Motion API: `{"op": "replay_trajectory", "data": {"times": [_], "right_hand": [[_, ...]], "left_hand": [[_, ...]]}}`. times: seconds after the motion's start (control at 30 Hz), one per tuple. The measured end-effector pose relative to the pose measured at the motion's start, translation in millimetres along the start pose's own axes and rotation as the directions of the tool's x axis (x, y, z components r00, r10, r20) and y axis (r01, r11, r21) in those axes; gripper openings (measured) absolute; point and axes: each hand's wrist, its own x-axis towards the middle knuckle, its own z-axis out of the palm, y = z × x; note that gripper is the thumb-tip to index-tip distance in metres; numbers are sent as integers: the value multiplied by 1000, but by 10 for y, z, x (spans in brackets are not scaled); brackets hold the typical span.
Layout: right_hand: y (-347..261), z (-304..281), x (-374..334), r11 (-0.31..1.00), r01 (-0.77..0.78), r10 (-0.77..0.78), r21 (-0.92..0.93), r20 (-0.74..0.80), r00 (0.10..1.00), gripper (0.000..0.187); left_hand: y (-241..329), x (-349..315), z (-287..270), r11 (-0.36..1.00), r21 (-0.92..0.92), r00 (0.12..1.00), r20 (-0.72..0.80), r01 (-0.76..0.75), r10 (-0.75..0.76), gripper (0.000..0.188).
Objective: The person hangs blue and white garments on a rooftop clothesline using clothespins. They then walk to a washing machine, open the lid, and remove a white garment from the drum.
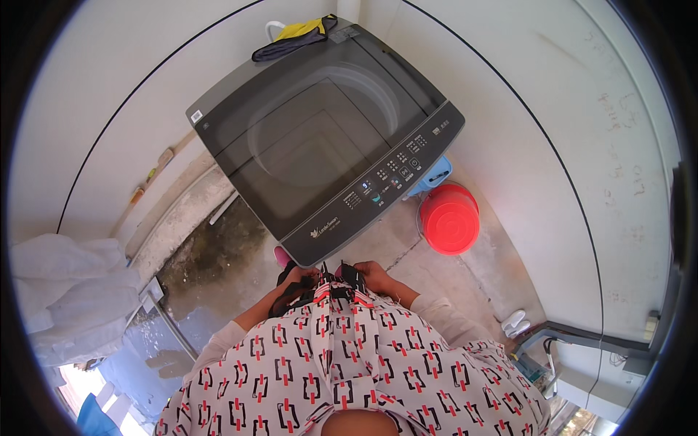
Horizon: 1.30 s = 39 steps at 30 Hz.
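Close to my waist, my left hand is closed around black cloth, which hangs down over my forearm. My right hand grips another dark strip of the cloth, its fingers curled. Whether the two dark parts are one piece cannot be made out. Just beyond both hands stands a dark grey top-loading washing machine. Its glass lid is down, and a few lights glow on the control panel. My hands are apart from its front edge.
A yellow and grey cloth lies on the machine's back edge. Right of the machine are a red bucket and a light blue plastic item. White shoes sit by the right wall. White fabric hangs at left, above wet floor.
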Motion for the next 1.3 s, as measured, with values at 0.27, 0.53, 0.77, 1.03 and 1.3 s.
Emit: {"op": "replay_trajectory", "data": {"times": [0.27, 0.53, 0.77, 1.03, 1.3], "right_hand": [[-682, -146, -18, 854, -142, 21, -500, -241, 970, 24], [-301, 73, 43, 790, -25, 65, -612, 44, 997, 31], [-141, -26, -42, 840, -111, 201, -532, 114, 973, 32], [-18, -137, -61, 839, -208, 241, -503, 0, 970, 25], [182, -40, 67, 836, -177, 209, -520, 3, 978, 21]], "left_hand": [[-112, 74, -1, 987, 156, 998, -56, 40, -32, 12], [357, -144, 37, 695, 641, 945, -252, 325, -209, 33], [-81, -773, -238, 837, 435, 942, -203, 332, -268, 33], [26, -1581, -276, 891, 52, 813, -434, 452, -388, 37], [-497, -1494, -158, 672, 445, 680, -723, 592, -121, 34]]}}
